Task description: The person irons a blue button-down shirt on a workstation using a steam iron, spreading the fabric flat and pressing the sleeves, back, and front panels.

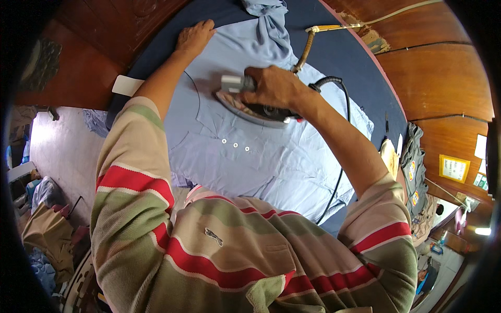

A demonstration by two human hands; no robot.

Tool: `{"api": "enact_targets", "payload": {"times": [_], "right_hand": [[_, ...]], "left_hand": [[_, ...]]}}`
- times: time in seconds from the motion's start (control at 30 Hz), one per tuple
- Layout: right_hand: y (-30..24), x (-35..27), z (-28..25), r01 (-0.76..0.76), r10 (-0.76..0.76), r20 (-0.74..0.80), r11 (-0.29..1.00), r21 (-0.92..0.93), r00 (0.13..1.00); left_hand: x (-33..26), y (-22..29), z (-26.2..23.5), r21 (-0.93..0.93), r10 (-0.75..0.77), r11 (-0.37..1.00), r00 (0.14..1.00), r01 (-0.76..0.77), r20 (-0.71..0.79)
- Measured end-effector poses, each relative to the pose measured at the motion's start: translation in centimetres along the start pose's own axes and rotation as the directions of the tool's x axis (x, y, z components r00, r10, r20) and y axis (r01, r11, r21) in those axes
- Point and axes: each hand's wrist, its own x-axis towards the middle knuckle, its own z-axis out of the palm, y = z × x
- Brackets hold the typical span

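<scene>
My right hand (276, 86) is wrapped round the handle of a steam iron (255, 115), whose soleplate rests on a light blue buttoned shirt (219, 172). The iron is slightly smeared by motion. At the far left edge of the shirt, my left hand (194, 39) grips the cloth with bent fingers, partly hidden by the back of the hand. Wrinkles run through the near part of the shirt, below a short row of white buttons (235, 145). A bunched part of the shirt lies toward the far side.
A dark blue cover (313, 13) lies under the shirt. The iron's black cord (348, 104) loops down the right side, and a wrapped hose (305, 52) reaches it from above. Dark garments (413, 167) hang at the right. Piled clothes (49, 240) lie at the lower left.
</scene>
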Motion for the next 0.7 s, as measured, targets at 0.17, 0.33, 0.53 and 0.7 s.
{"api": "enact_targets", "payload": {"times": [0.17,0.33,0.53,0.7], "right_hand": [[2.5,-3.5,0.2,-0.089,0.094,-0.041,0.990,0.105,0.995],[3.7,-8.4,0.5,0.040,-0.042,0.054,0.998,0.043,0.998],[3.2,-12.3,1.6,0.049,-0.054,0.122,0.998,0.039,0.991],[10.3,-17.6,1.7,-0.321,0.336,-0.081,0.934,0.156,0.938]], "left_hand": [[-2.6,3.6,-1.1,0.092,-0.122,0.986,0.973,0.142,-0.195],[-10.7,11.8,-1.1,-0.181,-0.133,0.974,0.990,0.137,0.035],[-13.3,10.7,-0.2,0.200,-0.133,0.974,0.982,0.105,0.131],[-13.5,10.4,-0.1,0.219,-0.178,0.964,0.978,0.150,0.113]]}}
